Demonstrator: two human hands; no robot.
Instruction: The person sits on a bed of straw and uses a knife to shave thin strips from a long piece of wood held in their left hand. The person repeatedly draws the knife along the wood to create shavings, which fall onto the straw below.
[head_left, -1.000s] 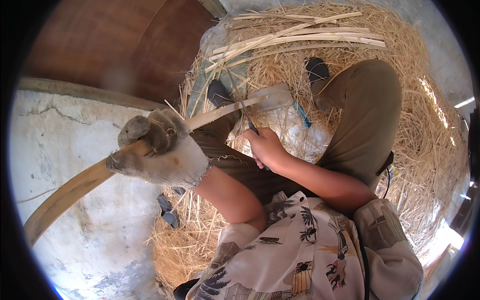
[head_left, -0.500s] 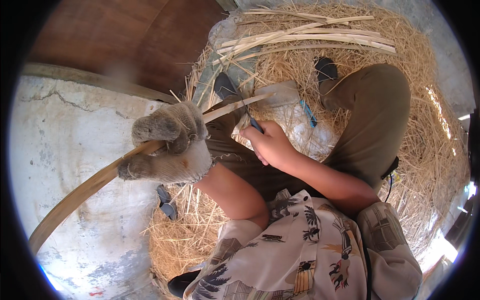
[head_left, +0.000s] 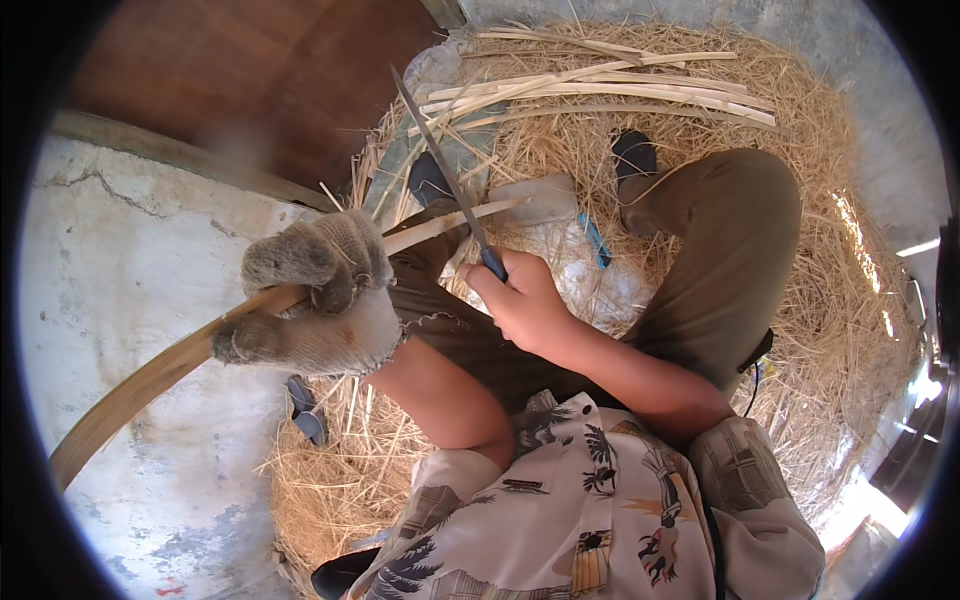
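Note:
My left hand (head_left: 320,290) wears a grubby knitted glove and is closed around a long strip of bamboo (head_left: 150,377). The strip runs from the lower left, through the glove, to a thin pale end over my legs. In my bare right hand (head_left: 525,303) is the dark handle of a long knife (head_left: 440,157). Its narrow blade points up and to the left, crossing the strip's pale end a little beyond the glove. Whether the edge touches the strip I cannot tell.
Split bamboo strips (head_left: 620,90) lie on a heap of shavings (head_left: 800,330) at the far side. A flat grey block (head_left: 535,197) and a blue object (head_left: 594,240) lie between my bent legs. The whitewashed wall (head_left: 110,260) is close on the left; a sandal (head_left: 306,410) lies beside it.
The knife blade has swung upright and broader into view, its tip now nearer the brown panel. The whole view has shifted slightly; my left hand keeps its hold on the strip.

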